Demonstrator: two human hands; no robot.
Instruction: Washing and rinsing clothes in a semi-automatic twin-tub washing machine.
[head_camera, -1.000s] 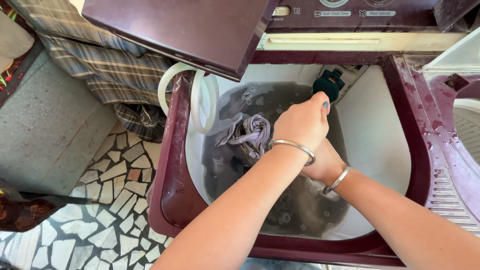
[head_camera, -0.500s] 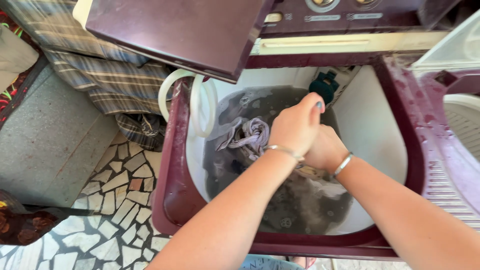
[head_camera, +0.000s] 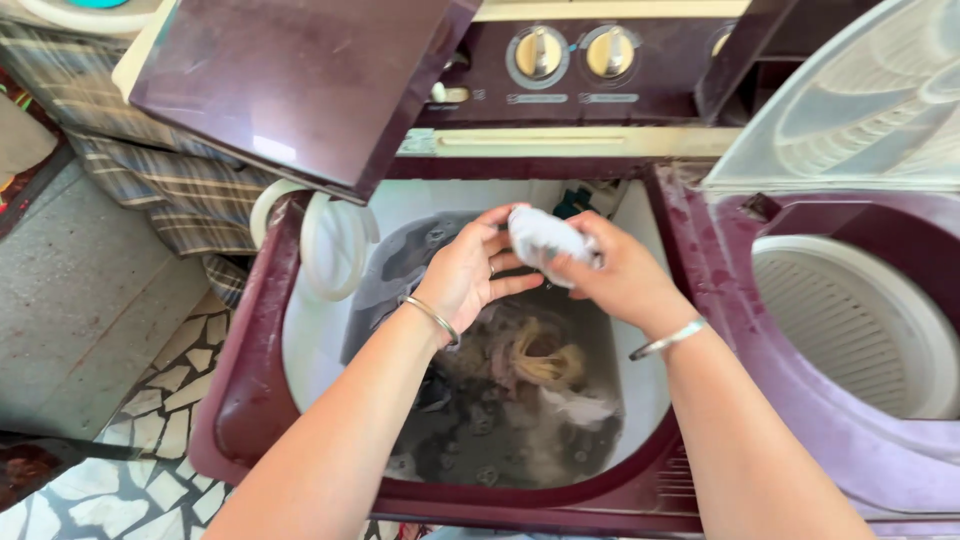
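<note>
I held a wet white cloth (head_camera: 545, 238) bunched between my left hand (head_camera: 468, 270) and right hand (head_camera: 622, 272), above the washing machine tub (head_camera: 300, 345) of grey water.

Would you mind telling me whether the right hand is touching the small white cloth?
Touching. The head view shows the right hand gripping the white cloth with fingers wrapped around it, above the grey water.

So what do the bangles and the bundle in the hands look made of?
Bangles, left wrist and right wrist: silvery metal, judging by the bright polished sheen. Pale bundle: wet woven cloth, soft and creased, gripped by both hands, left and right.
</note>
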